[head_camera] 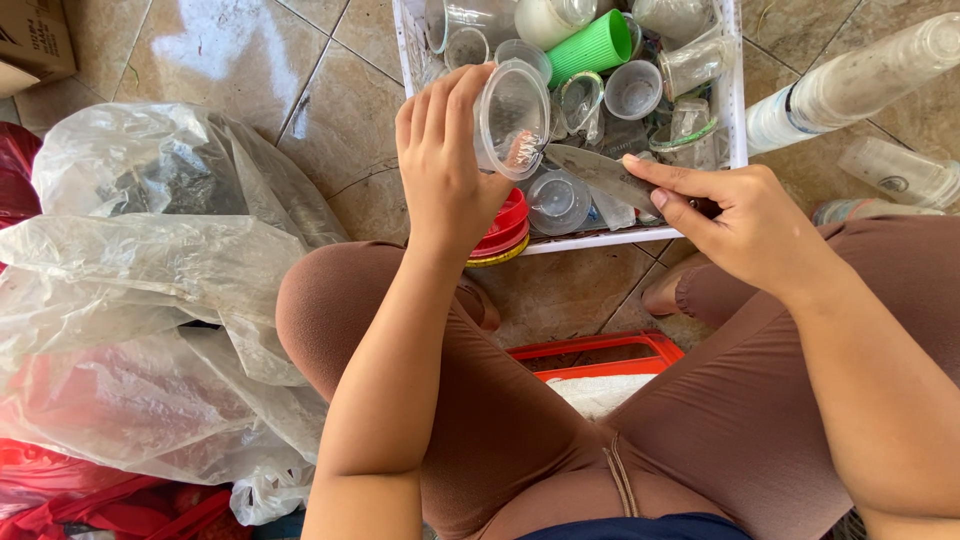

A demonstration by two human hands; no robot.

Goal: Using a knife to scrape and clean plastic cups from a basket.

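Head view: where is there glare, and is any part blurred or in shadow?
Head view: glare whitens the floor tile at upper left and the clear plastic bags; the hands, the left hand holding a clear cup, are sharp; soft shadow lies under the knees.

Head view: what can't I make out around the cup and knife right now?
- Knife: handle hidden inside the right hand.
- Clear cup: its far side covered by left hand fingers.
- White crate: top cut off by the frame edge.
- Red lids: mostly behind the left wrist.
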